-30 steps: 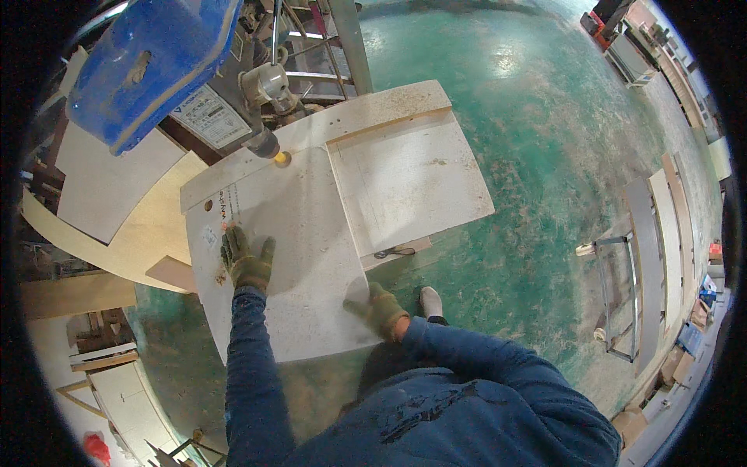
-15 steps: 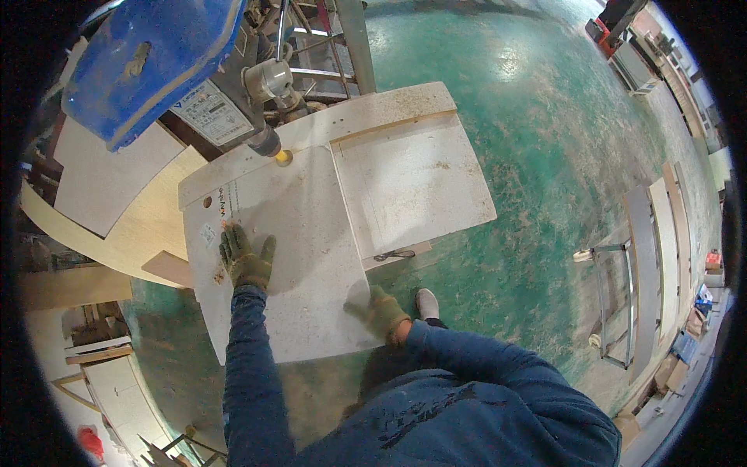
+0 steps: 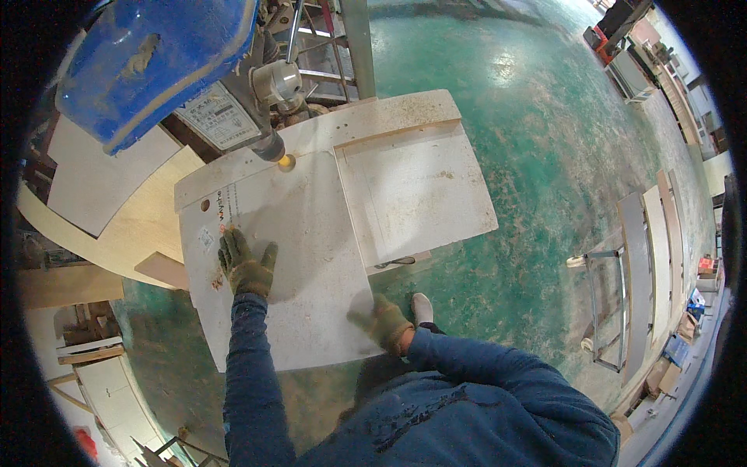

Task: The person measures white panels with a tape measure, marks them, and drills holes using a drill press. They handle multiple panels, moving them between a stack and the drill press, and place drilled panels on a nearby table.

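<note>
A large white panel (image 3: 303, 233) lies in front of me beneath a blue boring machine (image 3: 167, 66). The machine's drill head (image 3: 268, 145) points down at the panel's far part, its yellowish tip meeting or hovering just over the surface; I cannot tell which. A round hole (image 3: 205, 205) shows near the panel's far left corner. My left hand (image 3: 250, 271), in a greenish work glove, rests flat on the panel's left half, fingers spread. At the near right edge, my gloved right hand (image 3: 383, 323) grips the panel, its thumb on top and its other fingers partly hidden.
A wooden fence strip (image 3: 397, 122) runs across the far side. Right of the panel is a pale table board (image 3: 420, 194) with sawdust, and dark-handled scissors or pliers (image 3: 395, 262) beside its near edge. Curved plywood (image 3: 117, 226) stands left. Long boards (image 3: 650, 257) lean on a metal frame to the right.
The whole view has shifted slightly. Both hands keep about the same places on the panel, and the drill head looks much the same.
</note>
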### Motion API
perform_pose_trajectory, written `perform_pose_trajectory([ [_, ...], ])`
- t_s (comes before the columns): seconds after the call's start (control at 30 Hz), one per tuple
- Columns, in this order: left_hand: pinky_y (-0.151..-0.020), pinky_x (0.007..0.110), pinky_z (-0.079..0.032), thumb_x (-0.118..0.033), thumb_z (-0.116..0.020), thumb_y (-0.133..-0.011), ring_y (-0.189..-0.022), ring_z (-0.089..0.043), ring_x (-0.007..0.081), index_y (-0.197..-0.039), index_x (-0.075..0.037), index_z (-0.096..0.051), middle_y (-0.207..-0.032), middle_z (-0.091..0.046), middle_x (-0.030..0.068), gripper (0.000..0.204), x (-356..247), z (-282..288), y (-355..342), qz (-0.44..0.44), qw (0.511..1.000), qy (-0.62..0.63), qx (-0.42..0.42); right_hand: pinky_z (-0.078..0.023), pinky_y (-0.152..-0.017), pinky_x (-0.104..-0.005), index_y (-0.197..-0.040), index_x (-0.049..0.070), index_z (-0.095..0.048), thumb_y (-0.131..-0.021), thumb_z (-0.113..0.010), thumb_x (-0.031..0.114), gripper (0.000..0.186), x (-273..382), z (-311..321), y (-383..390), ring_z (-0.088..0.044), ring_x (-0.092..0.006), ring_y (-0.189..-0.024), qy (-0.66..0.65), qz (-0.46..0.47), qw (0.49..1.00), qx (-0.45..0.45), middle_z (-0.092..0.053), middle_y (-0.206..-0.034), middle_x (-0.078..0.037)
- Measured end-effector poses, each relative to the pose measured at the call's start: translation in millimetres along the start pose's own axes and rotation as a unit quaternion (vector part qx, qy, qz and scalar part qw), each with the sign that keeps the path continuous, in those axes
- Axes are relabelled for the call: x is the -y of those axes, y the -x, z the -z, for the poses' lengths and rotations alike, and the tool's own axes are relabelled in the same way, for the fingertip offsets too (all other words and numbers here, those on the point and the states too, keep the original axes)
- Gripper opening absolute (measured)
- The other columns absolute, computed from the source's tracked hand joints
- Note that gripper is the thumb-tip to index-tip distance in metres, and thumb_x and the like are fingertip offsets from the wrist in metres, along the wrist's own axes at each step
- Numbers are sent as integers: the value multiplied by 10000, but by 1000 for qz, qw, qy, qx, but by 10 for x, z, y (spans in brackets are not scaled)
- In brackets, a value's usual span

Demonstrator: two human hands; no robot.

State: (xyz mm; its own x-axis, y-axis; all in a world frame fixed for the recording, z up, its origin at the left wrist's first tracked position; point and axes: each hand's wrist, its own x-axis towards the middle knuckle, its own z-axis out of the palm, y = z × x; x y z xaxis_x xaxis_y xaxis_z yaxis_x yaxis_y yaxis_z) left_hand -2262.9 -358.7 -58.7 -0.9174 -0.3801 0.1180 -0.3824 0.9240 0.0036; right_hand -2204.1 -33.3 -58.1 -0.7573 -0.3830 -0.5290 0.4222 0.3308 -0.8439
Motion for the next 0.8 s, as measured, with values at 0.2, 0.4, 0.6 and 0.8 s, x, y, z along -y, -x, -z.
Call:
perform_pose_trajectory([
  [0.2, -1259, 517, -162, -671, -575, -923, -1540, -215, 424, -1614, 6, -194, -1669, -216, 254, 1040, 14, -30, 5, -14, 1000, -6, -11, -560, -821, -400, -1274, 69, -602, -865, -835, 322, 535, 1, 4, 24, -706, -279, -976, -20, -2, 1000, -13, -736, -1057, -155],
  [0.4, -1257, 516, -168, -657, -589, -923, -1541, -213, 423, -1610, 15, -200, -1670, -213, 251, 1036, 21, -15, 8, -21, 999, 6, -25, -564, -812, -436, -1314, 73, -571, -865, -819, 385, 600, -360, -77, -131, -716, -347, -985, 68, 86, 994, -11, -730, -1067, -197],
  [0.6, -1259, 498, -172, -636, -592, -934, -1551, -202, 396, -1617, 3, -186, -1678, -199, 243, 1020, 154, -34, -18, -31, 999, -6, -19, -554, -867, -478, -1355, 90, -552, -864, -729, 610, 736, -539, -264, -224, -703, -404, -1044, 91, 16, 996, 0, -714, -1145, -225],
  [0.8, -1263, 493, -158, -636, -597, -934, -1557, -185, 392, -1630, -37, -181, -1688, -171, 235, 1008, 325, -126, -31, -29, 999, 31, -24, -558, -862, -470, -1362, 81, -555, -863, -722, 621, 754, -567, -399, -250, -706, -396, -1034, 80, 46, 996, -14, -726, -1132, -205],
])
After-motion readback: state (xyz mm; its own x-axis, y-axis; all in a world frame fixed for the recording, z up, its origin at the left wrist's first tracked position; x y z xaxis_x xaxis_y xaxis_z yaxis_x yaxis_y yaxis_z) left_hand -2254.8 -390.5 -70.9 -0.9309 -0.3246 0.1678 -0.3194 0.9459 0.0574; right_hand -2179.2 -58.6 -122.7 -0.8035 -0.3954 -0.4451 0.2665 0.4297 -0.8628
